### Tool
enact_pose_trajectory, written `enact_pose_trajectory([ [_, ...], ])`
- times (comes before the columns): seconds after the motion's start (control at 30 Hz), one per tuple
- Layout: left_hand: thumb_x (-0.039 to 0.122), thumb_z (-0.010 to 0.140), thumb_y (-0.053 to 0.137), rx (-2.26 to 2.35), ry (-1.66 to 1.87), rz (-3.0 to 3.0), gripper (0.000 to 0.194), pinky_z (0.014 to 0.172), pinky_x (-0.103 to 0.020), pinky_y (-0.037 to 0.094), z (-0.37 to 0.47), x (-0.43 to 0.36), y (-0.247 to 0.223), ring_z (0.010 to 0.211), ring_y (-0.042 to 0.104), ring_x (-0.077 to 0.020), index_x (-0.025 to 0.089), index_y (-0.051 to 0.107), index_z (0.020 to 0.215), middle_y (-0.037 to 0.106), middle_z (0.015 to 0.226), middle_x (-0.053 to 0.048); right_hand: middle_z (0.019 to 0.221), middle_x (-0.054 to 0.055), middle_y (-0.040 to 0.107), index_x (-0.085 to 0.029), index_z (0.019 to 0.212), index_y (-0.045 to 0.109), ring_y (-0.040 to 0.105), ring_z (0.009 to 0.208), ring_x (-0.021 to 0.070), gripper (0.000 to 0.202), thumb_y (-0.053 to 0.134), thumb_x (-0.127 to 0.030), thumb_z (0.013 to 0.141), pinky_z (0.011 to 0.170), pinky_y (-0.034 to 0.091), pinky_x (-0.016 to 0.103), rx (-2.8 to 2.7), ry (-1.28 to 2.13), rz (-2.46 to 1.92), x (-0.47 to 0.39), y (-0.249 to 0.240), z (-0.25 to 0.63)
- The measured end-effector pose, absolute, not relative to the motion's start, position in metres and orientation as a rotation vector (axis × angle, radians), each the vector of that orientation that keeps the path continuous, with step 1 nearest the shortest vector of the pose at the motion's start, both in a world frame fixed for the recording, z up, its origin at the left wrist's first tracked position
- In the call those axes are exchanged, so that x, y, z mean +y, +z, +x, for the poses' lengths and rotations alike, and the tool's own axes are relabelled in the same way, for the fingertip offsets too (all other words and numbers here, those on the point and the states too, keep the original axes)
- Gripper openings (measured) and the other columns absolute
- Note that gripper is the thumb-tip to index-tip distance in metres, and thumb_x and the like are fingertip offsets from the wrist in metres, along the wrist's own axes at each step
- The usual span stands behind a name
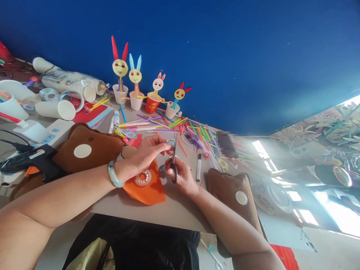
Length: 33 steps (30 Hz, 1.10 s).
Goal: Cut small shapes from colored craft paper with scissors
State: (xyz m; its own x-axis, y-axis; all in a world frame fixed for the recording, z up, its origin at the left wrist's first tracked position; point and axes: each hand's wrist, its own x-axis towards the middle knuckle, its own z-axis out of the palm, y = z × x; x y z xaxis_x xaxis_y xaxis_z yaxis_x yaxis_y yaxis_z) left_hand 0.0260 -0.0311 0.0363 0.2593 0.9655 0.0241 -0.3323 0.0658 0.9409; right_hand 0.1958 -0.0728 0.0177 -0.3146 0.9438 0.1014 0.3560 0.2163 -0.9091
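My left hand [149, 150] pinches a small round pale piece with a bluish edge [171, 143] between thumb and fingertips. In my right hand [184, 177] is a pair of scissors [174, 165], its blades pointing up beside that piece. Whether the blades touch it I cannot tell. Below my left wrist, a white ring-shaped tape roll [142, 177] rests on a sheet of orange paper [154, 193]. A black-and-white marker [198, 168] lies just right of my right hand.
Rabbit-faced figures in cups [136, 100] line the blue wall. Colourful sticks [194, 131] are strewn behind my hands. Brown cushions [91, 144] lie on both sides. A black glue gun [36, 161] is at left, near stacked paper cups [73, 86].
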Motion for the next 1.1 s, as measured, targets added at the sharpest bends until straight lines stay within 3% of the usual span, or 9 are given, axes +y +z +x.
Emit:
enact_pose_trajectory([
  [1.1,0.032,0.075,0.074,0.728,1.150,1.031,0.021,0.071,-0.029,0.047,0.0248,-0.0306,0.0354,0.072,0.064,-0.0150,0.017,0.061,0.068,0.068,0.069,0.000,0.067,0.001,0.055,-0.019,0.070,0.055,0.047,0.062,0.0137,0.057,0.061,-0.076,0.076,0.061,0.042,0.028,-1.786,1.084,-1.182,-0.0712,0.0148,0.1988],
])
